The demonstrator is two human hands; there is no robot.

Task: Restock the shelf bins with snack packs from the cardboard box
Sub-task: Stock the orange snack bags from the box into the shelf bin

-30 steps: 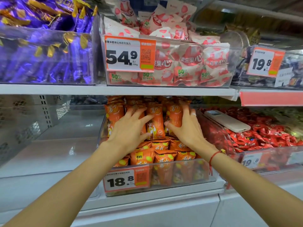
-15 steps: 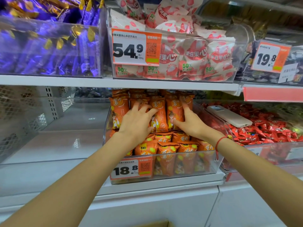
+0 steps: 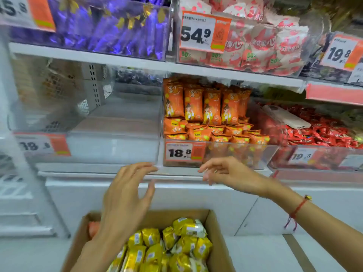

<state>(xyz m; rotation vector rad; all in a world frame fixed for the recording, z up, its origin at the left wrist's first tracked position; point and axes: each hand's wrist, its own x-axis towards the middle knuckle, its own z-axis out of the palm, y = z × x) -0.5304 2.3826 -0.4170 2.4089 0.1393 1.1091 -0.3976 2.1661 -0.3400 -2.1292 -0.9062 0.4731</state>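
head view, shelving recorded from the front. left hand [image 3: 125, 195]: raised over the cardboard box [image 3: 214, 228], fingers spread and loosely straight, nothing held. right hand [image 3: 227, 174]: raised beside it in front of the shelf edge [image 3: 94, 169], fingers loosely curled, nothing gripped; a ring is seen on one finger and a red string bracelet [image 3: 296, 211] on the wrist. neither hand is touching a bin.

the cardboard box is placed low at centre, flaps open, and is filled with yellow-gold snack packs [image 3: 172, 244]; something orange [image 3: 93, 228] is seen in its far left corner, partly hidden by the left forearm.

middle shelf: a clear bin [image 3: 255, 154] marked 18.8 is stocked with orange snack packs [image 3: 212, 108], a row stood upright at the back and others laid flat in front. just to its left an empty clear bin [image 3: 110, 146] is noted, with a blurred price tag. to its right, a bin of red-wrapped sweets [image 3: 322, 132] is marked 19.8, and a white phone-like object [image 3: 286, 116] is laid on top of them.

upper shelf: purple-wrapped packs [image 3: 110, 26] are held in the left bin; white-and-red packs [image 3: 263, 46] in the centre bin marked 54.9; a darker bin [image 3: 322, 69] at far right is marked 19.8, contents blurred.
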